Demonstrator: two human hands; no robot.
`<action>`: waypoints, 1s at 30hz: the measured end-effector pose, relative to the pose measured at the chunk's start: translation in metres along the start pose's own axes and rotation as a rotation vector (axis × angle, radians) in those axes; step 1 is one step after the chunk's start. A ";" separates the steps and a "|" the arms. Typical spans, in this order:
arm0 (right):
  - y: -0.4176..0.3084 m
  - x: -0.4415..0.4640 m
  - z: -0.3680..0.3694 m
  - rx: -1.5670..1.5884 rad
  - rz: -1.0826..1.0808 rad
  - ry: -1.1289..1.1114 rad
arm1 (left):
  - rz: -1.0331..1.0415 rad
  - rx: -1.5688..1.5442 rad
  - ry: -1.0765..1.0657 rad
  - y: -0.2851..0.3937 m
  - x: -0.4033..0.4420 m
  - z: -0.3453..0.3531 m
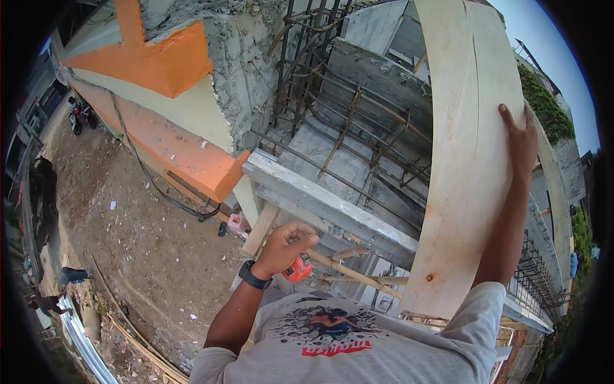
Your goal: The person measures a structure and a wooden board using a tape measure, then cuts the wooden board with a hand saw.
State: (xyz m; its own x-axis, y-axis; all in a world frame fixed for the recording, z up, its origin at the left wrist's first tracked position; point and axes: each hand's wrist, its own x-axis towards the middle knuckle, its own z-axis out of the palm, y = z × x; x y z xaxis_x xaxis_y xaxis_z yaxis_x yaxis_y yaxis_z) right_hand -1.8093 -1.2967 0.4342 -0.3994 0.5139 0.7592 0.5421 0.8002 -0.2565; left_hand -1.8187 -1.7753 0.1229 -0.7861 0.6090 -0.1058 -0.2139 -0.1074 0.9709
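A long pale plywood board with a crack in its upper part stands at my right side. My right hand grips its right edge, thumb on the face and fingers partly hidden at the edge. My left hand, with a dark watch on the wrist, is in front of my waist, fingers curled closed. Whether anything is inside them I cannot make out. Just below that hand is a red-orange tape measure; the frame does not show what supports it.
Ahead, a rebar cage lies in a formwork trough beside a rough concrete column. A grey-edged beam crosses in front of me. Orange ledges run left above the dirt ground, far below. Bamboo poles lie underneath.
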 end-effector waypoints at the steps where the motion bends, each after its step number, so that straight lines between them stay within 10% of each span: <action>1: -0.029 0.007 -0.018 -0.051 -0.009 -0.044 | 0.030 0.060 -0.008 0.000 0.005 -0.002; 14: 0.008 -0.094 0.035 -0.098 -0.585 -0.491 | 0.077 -0.015 0.235 -0.001 0.002 -0.067; 22: -0.011 -0.152 0.049 -0.090 -0.798 0.133 | 0.126 0.002 0.302 0.030 0.010 -0.089; 25: -0.078 -0.187 0.045 0.399 -0.531 -0.080 | 0.200 0.044 0.277 0.029 0.013 -0.094; 30: -0.217 -0.264 0.035 1.026 -0.584 -1.135 | 0.310 -0.002 0.133 0.064 0.014 -0.086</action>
State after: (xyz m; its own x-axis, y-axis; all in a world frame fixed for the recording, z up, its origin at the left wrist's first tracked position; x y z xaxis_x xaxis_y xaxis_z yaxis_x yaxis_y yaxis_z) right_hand -1.8469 -1.5948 0.2686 -0.9197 -0.3342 0.2062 -0.3724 0.5758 -0.7278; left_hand -1.8935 -1.8409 0.1654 -0.8825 0.4394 0.1675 0.0465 -0.2730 0.9609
